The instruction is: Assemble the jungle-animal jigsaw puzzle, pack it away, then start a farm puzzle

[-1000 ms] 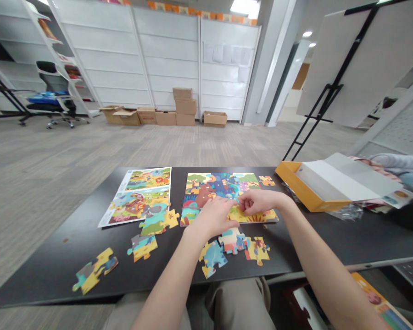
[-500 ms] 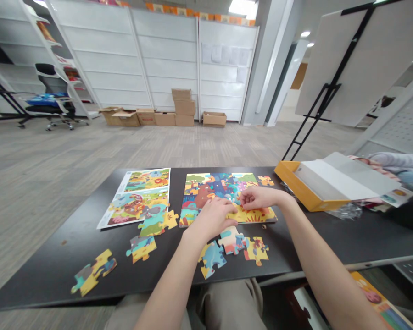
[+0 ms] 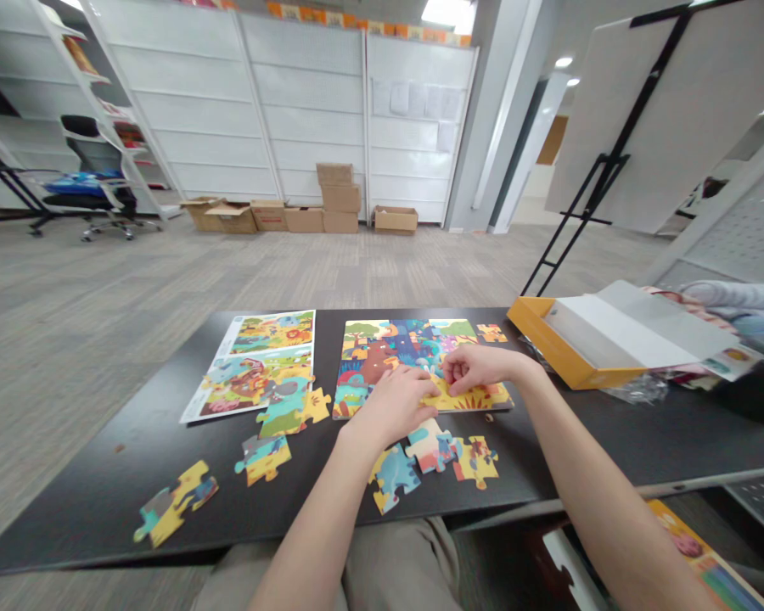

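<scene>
A partly assembled colourful jigsaw puzzle (image 3: 413,348) lies on the black table (image 3: 102,475). My left hand (image 3: 391,406) rests palm down on its lower edge, fingers together pressing the yellow pieces. My right hand (image 3: 477,369) is curled over the same yellow area, fingertips pinched on a piece I cannot make out clearly. Loose pieces (image 3: 436,454) lie just below my hands, touching one another.
A printed reference sheet (image 3: 258,356) lies left of the puzzle, with loose pieces (image 3: 289,407) on its corner and further ones (image 3: 175,501) near the front left edge. An open yellow box (image 3: 586,339) sits at the right. An easel stands behind it.
Both hands stay on the puzzle's lower edge; fingers shifted only slightly. The camera view drifted a little.
</scene>
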A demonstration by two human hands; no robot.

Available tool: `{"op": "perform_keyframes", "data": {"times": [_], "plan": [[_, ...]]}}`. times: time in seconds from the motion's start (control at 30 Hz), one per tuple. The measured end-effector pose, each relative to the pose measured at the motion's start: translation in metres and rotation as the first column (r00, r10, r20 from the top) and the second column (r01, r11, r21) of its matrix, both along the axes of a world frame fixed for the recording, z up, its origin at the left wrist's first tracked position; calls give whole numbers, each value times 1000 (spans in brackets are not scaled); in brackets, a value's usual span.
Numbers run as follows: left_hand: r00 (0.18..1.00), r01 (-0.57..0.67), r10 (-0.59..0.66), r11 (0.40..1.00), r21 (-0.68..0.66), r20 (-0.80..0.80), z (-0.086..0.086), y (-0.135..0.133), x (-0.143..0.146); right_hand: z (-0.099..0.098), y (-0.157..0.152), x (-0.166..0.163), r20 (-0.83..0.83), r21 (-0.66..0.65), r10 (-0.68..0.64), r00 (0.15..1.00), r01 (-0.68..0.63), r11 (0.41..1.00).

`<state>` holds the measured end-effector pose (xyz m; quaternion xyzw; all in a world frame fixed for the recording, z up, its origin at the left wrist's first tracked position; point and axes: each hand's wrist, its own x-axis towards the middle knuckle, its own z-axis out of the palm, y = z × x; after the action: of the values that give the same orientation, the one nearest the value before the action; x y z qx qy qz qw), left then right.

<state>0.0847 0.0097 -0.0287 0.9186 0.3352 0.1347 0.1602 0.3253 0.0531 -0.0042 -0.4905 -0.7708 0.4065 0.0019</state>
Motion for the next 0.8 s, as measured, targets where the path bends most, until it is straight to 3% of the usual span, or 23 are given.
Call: {"op": "perform_keyframes", "data": {"times": [0.23, 0.4, 0.53, 0.8], "plan": [[1000, -1, 1, 999, 34, 14, -1, -1, 2, -4, 1, 1, -3, 4, -15, 1000, 15, 1000], [996, -27, 29, 999, -26, 88, 6, 1, -20, -4, 1, 2, 7, 3, -20, 1000, 20, 1000], [992, -120, 122, 990, -77, 23, 12, -3, -41, -5, 2, 3, 15, -4, -29, 999, 29, 1000], [993, -104, 108, 991, -80, 42, 7, -3, -41, -4, 0, 2, 15, -6, -32, 999, 32, 999]]}}
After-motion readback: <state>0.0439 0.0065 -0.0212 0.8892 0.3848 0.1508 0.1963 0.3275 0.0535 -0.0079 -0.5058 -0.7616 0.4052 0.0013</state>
